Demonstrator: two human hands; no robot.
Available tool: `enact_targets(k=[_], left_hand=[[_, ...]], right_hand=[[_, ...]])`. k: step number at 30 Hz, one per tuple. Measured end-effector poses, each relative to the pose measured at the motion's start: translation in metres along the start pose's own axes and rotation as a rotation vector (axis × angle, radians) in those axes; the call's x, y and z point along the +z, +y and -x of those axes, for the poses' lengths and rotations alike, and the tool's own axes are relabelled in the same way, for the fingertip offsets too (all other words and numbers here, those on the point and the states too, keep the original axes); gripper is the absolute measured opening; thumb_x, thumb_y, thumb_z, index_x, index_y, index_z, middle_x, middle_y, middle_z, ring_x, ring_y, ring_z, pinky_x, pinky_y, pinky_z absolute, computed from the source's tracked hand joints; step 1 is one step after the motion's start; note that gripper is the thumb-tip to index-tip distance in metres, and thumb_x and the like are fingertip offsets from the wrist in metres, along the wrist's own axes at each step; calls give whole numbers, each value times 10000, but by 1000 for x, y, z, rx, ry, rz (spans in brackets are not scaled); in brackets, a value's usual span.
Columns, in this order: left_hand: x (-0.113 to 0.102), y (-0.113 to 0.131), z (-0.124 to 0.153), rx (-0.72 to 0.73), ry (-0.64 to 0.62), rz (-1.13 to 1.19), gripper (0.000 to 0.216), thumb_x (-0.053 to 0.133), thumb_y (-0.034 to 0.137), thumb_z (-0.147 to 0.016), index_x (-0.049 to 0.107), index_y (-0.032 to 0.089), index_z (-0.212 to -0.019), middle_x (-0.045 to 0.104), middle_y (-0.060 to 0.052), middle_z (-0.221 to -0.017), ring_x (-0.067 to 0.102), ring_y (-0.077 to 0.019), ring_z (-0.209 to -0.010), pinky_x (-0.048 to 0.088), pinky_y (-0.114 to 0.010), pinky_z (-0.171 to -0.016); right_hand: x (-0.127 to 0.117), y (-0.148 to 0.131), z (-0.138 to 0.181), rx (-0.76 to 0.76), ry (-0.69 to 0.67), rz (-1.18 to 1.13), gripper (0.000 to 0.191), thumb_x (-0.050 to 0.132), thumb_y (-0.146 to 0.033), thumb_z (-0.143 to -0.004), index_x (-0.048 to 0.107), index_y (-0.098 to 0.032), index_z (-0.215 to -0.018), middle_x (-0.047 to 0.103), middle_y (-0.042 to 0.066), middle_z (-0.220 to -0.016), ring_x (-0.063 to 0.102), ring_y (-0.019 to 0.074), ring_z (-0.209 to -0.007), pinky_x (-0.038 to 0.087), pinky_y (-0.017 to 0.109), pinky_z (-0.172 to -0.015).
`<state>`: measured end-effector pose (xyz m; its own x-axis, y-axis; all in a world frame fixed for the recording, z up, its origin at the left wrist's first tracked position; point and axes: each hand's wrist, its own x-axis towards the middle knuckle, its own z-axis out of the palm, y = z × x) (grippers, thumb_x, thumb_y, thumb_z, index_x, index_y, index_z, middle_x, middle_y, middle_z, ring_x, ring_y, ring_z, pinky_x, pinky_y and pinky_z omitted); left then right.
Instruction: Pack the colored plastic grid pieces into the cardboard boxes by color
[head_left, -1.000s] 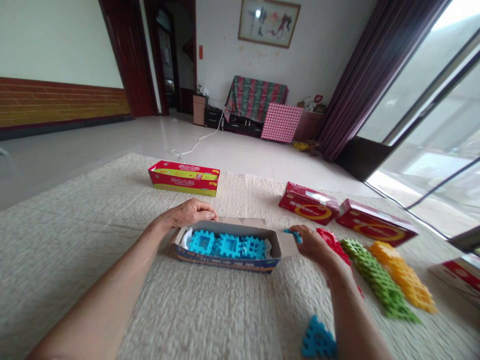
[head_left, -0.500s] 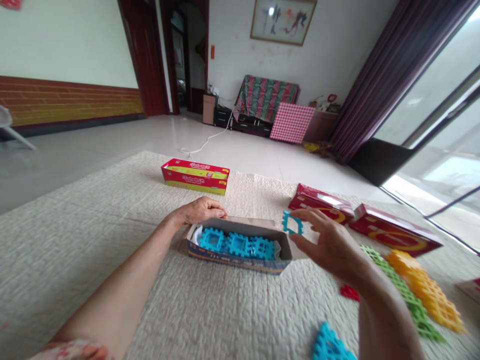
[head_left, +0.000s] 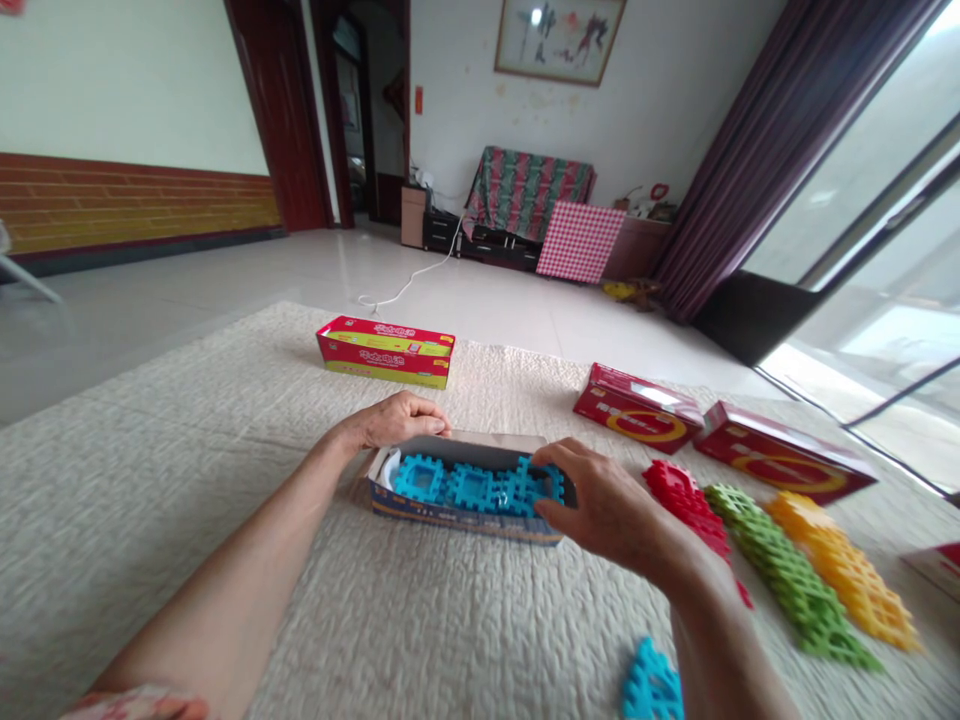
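An open cardboard box [head_left: 457, 521] lies on the cream quilted mat in front of me, filled with blue interlocking plastic tiles [head_left: 469, 485]. My left hand [head_left: 394, 420] curls over the box's far left rim and holds it. At the box's right end my right hand [head_left: 604, 505] presses a blue tile down among the others with bent fingers. One more blue tile [head_left: 651, 688] lies on the mat near my right forearm.
Rows of red tiles [head_left: 686, 500], green tiles [head_left: 787, 575] and orange tiles [head_left: 844, 570] lie to the right. Three closed red boxes sit on the mat: one [head_left: 386, 352] far left, two [head_left: 637, 407] [head_left: 784, 462] at the right. Beyond the mat is tiled floor.
My right hand carried a blue tile from beside the box, lifted it, then brought it down into the box's right end. My left hand stayed on the rim.
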<state>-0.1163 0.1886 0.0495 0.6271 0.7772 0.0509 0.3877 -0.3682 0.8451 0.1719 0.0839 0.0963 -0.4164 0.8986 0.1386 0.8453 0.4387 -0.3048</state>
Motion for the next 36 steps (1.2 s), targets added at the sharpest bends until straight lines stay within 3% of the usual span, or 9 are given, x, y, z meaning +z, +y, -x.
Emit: enact_targets(k=[9, 15, 18, 22, 25, 29, 36], left_hand=[[0, -1, -1, 6, 9, -4, 261, 551, 352, -828, 737, 181, -894, 737, -44, -914, 648, -185, -869, 466, -269, -795], [3, -1, -2, -6, 52, 9, 235, 596, 347, -791, 750, 178, -842, 742, -56, -869, 646, -184, -799, 473, -259, -748], [5, -2, -3, -7, 65, 35, 220, 618, 334, -769, 755, 169, -818, 741, -65, -840, 643, -184, -757, 483, -252, -705], [8, -1, -4, -4, 68, 42, 173, 646, 282, -758, 749, 151, -805, 736, -53, -822, 635, -172, -744, 481, -222, -676], [11, 0, -4, -8, 73, 75, 158, 663, 259, -749, 742, 131, -799, 731, -52, -806, 628, -169, -735, 474, -213, -656], [16, 1, -3, 11, 67, 62, 210, 613, 309, -787, 744, 145, -808, 729, -53, -820, 622, -162, -733, 467, -224, -670], [35, 14, -1, 57, 59, -35, 231, 556, 332, -810, 735, 189, -832, 730, -28, -843, 629, -166, -789, 450, -249, -733]], right_hand=[[-21, 6, 8, 20, 99, 12, 223, 568, -255, -804, 624, -198, -1012, 664, 68, -998, 630, 190, -866, 484, 340, -775], [-35, 17, 46, 136, 123, 76, 185, 569, -273, -812, 630, -195, -969, 683, 49, -975, 631, 192, -888, 478, 347, -790], [-26, 19, 79, 214, 15, 46, 205, 576, -216, -787, 629, -200, -984, 679, 40, -981, 631, 176, -874, 486, 333, -784], [-4, 23, 120, 278, -165, -38, 351, 592, -147, -728, 607, -199, -1075, 649, 57, -1071, 614, 189, -963, 480, 353, -853], [8, 24, 139, 288, -225, -71, 468, 590, -93, -671, 583, -195, -1127, 610, 76, -1143, 587, 201, -1037, 458, 364, -914], [16, 19, 148, 264, -246, -105, 529, 555, -33, -626, 579, -193, -1130, 573, 85, -1165, 573, 187, -1040, 448, 334, -924], [27, 19, 150, 261, -238, -51, 418, 504, -3, -634, 618, -196, -988, 576, 71, -1033, 572, 181, -934, 455, 322, -841]])
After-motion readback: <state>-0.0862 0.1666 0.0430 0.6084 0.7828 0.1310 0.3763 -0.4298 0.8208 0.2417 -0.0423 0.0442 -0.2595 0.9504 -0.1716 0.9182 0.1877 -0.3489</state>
